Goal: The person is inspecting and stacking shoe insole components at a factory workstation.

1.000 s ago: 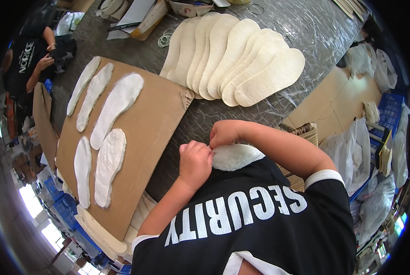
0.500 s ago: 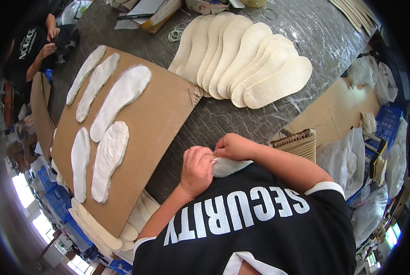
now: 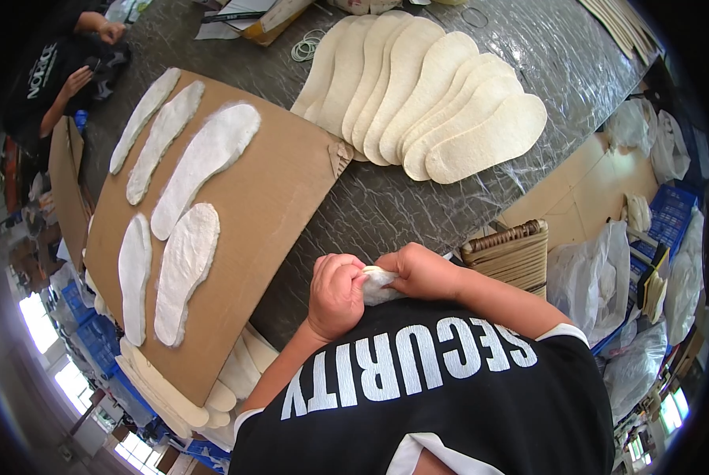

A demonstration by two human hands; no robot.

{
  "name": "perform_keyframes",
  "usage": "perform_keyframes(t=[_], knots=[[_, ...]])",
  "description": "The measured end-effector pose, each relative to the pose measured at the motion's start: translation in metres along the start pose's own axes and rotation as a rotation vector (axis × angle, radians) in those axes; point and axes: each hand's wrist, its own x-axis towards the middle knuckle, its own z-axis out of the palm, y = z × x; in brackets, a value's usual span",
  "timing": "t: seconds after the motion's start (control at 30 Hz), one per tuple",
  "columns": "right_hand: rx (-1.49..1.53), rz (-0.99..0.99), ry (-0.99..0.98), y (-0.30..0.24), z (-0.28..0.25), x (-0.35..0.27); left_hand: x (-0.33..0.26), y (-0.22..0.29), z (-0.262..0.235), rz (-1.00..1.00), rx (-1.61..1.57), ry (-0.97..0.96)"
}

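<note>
Close to my chest, a white fluffy insole (image 3: 377, 290) is gripped at its upper edge. My left hand (image 3: 336, 298) has its fingers curled closed on one side of it. My right hand (image 3: 420, 273) pinches it from the other side, the two hands almost touching. Most of the insole is hidden behind the fingers. To the left, several white fleecy insoles (image 3: 186, 265) lie spread on a brown cardboard sheet (image 3: 267, 198). Beyond my hands, several cream felt insoles (image 3: 481, 138) are fanned out, overlapping, on the dark plastic-covered table (image 3: 386, 210).
More cream insoles (image 3: 243, 364) are stacked under the cardboard's near edge. A woven chair (image 3: 513, 257) stands right of my right arm. Plastic bags (image 3: 588, 269) and a blue crate (image 3: 671, 214) sit farther right. Another person's hand (image 3: 77, 81) shows at the far left.
My right hand has shifted right and down, from atop the insole's edge to its side. The insole now looks more bunched between both hands. The other person's hands have moved apart.
</note>
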Motion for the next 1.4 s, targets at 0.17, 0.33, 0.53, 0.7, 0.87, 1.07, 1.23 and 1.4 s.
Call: perform_keyframes(t=[0.17, 0.33, 0.53, 0.7, 0.87, 1.07, 1.23, 1.4], knots=[[-0.117, 0.063, -0.036, -0.003, -0.002, 0.001, -0.003, 0.0, 0.002, -0.029, -0.075, 0.073], [-0.227, -0.021, -0.032, -0.017, -0.003, -0.005, -0.003, 0.001, -0.008, -0.151, -0.239, 0.033], [-0.467, -0.167, 0.105, -0.026, 0.004, -0.011, -0.003, 0.008, -0.016, 0.086, -0.236, -0.012], [-0.483, -0.422, 0.201, -0.023, 0.009, -0.011, -0.003, 0.008, -0.02, 0.18, -0.281, 0.043], [-0.496, -0.502, 0.269, -0.027, 0.005, -0.015, -0.004, 0.013, -0.028, 0.039, -0.497, 0.081], [-0.62, -0.583, 0.316, -0.029, 0.006, -0.016, 0.004, 0.013, -0.037, 0.161, -0.316, -0.028], [-0.71, -0.68, 0.41, -0.028, 0.007, -0.016, 0.007, 0.012, -0.036, 0.24, -0.269, -0.077], [-0.691, -0.644, 0.355, -0.028, 0.008, -0.015, 0.013, 0.015, -0.035, 0.235, -0.295, -0.024]])
